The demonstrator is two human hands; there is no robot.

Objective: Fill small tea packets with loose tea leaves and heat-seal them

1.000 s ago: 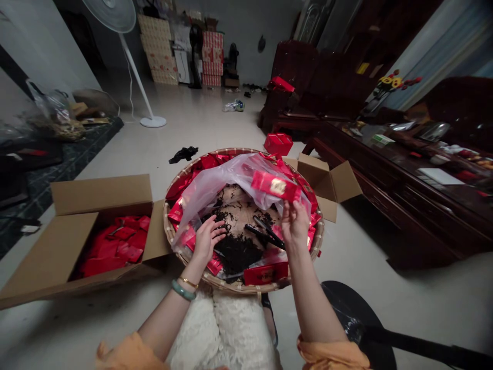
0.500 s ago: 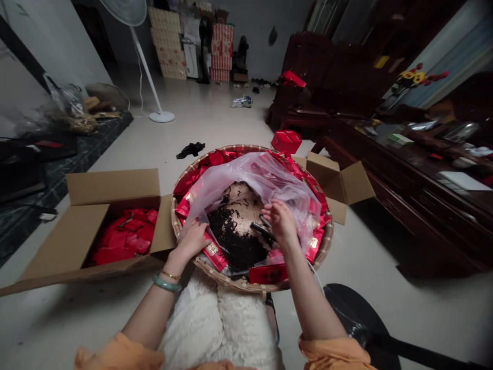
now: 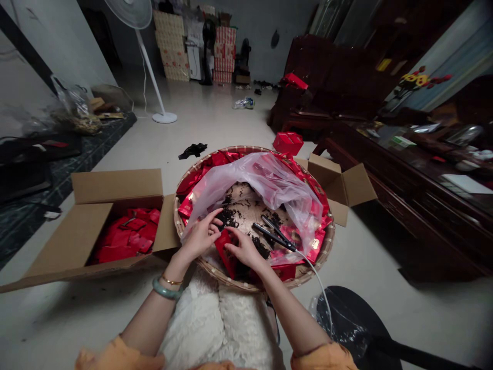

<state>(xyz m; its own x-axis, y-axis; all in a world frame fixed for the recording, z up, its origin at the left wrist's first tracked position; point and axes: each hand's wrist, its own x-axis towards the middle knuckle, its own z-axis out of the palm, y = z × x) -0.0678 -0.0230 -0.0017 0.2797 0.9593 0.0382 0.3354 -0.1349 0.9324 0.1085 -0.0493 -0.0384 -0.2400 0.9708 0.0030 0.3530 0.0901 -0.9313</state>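
A round woven bamboo tray [image 3: 177,216] rests across my lap. It holds red foil packets, a translucent plastic bag [image 3: 252,167] folded open, and dark twisted tea leaves [image 3: 228,218]. Pinched by my right hand [image 3: 244,249] is a small red packet [image 3: 224,252], at the tray's near side. My left hand [image 3: 201,236] is just left of its top end, fingers apart; whether the thumb touches the packet I cannot tell. Right of the leaves lies a black hair straightener-like tool [image 3: 269,235], its jaws apart and a white cord trailing off the tray.
On the left stands an open cardboard box [image 3: 92,226] with red packets inside. Another opened carton [image 3: 327,172] and a red box [image 3: 288,143] are beyond the tray's right side. A black round base [image 3: 352,318] stands at lower right, near dark wooden furniture [image 3: 385,205].
My right hand has moved left from beside the black tool and now pinches a red packet. My left hand has shifted inward from the bag's edge, toward that packet.
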